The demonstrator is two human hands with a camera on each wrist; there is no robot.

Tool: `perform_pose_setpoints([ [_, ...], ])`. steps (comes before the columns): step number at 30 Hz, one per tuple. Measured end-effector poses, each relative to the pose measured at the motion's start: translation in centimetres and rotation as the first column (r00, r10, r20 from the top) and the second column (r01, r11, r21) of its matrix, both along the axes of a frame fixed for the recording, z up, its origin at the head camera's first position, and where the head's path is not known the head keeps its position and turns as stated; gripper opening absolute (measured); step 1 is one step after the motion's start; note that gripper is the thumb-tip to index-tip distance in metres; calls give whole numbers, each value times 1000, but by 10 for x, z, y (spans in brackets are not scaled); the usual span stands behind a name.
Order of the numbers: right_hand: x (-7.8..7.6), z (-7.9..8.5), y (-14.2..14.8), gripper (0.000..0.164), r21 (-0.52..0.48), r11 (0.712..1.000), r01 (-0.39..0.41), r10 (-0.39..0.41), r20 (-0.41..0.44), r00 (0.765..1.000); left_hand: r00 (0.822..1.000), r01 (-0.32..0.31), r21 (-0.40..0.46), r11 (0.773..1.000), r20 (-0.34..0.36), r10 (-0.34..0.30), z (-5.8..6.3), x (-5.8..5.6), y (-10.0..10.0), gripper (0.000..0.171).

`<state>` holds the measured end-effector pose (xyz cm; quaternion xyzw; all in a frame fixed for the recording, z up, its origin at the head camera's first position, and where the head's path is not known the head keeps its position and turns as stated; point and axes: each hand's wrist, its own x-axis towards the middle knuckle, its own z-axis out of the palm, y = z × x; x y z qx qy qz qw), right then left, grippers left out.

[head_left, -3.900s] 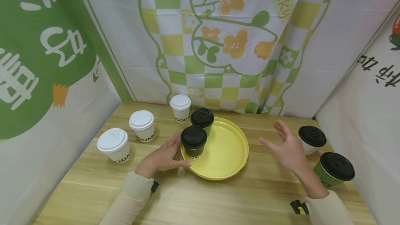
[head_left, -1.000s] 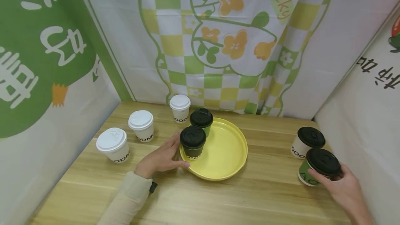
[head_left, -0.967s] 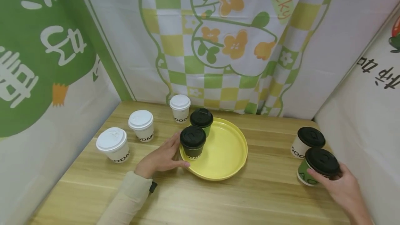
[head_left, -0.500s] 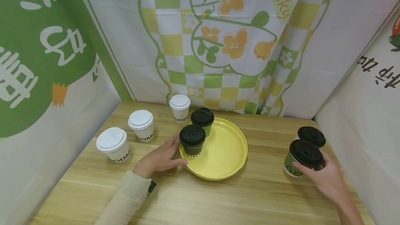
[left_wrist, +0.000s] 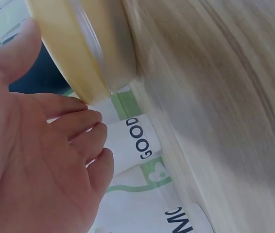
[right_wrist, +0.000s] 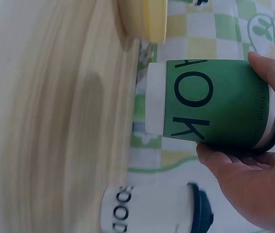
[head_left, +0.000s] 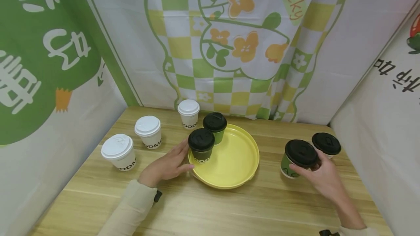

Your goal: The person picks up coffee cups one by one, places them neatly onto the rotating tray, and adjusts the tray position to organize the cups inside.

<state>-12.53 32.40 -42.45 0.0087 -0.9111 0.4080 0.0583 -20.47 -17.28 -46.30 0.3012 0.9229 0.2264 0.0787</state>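
Observation:
My right hand (head_left: 325, 179) grips a green paper coffee cup (right_wrist: 220, 104) with a black lid, thumb on one side and fingers on the other. In the right wrist view its white base hangs above the table. My left hand (head_left: 165, 166) rests at the left rim of a round yellow tray (head_left: 237, 156), its fingertips touching the tray's side in the left wrist view. Two black-lidded cups stand on the tray's left part: a dark cup (head_left: 201, 152) beside my left fingers and a green cup (head_left: 217, 136) behind it.
Three white-lidded cups stand left of and behind the tray: a front one (head_left: 124, 161), a middle one (head_left: 152, 139) and a back one (head_left: 189, 119). A white cup with a black lid (head_left: 326, 144) stands behind my right hand. Printed curtains (head_left: 226, 83) enclose the wooden table (head_left: 183, 210).
My right hand has taken hold of the green cup at the far right and carried it left, toward the tray. The two cups on the tray and my left thumb have shifted slightly backward.

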Motion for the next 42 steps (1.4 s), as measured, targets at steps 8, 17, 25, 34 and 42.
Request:
perform_pose_setpoints([
  [8, -11, 9, -29, 82, -52, 994, -93, 93, -7, 996, 999, -54, -15, 998, 9, 54, -1, 5, -1, 87],
  [17, -24, 13, -66, 84, -85, 983, -164, 161, -44, 986, 998, -65, -41, 997, 10, 66, -6, 9, 7, 109],
  [25, -35, 9, -98, 85, -186, 949, -255, 247, -66, 967, 997, -75, -51, 996, 12, 75, -6, 11, 9, 108],
  [34, -40, 2, -121, 89, -243, 917, -316, 307, -77, 949, 998, -60, -80, 995, 6, 60, -6, 12, 8, 101],
  [42, -43, -1, -141, 89, -268, 901, -343, 339, -60, 939, 998, -57, -88, 995, -4, 57, -2, 14, 6, 87],
])
